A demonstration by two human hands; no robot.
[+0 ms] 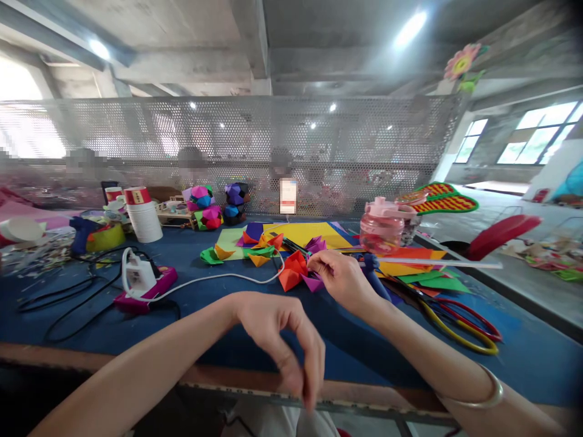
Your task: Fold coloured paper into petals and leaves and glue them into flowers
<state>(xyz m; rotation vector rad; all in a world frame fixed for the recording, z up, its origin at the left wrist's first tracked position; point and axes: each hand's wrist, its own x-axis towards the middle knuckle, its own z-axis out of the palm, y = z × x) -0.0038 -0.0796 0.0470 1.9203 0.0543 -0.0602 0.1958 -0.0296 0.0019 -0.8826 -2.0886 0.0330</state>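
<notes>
My left hand (282, 334) hangs over the front edge of the table, fingers bent down and thumb tip pressed near the fingertips; anything between them is too small or blurred to make out. Farther forward, my right hand (341, 279) is closed in a pinch beside an orange folded paper piece (294, 271) and a purple folded paper piece (313, 283). Its fingertips hide what they may hold. More folded pieces lie just beyond: a green one (212, 256), a yellow-orange one (259, 260) and another purple one (316, 244).
Scissors (460, 321), a blue glue gun (376, 276) with a clear stick, and coloured sheets (423, 267) lie right. Behind stand a pink bottle (382, 226), a phone (288, 196) and paper balls (207, 206). A power strip (146, 291), white cable and paper cups (144, 221) are left.
</notes>
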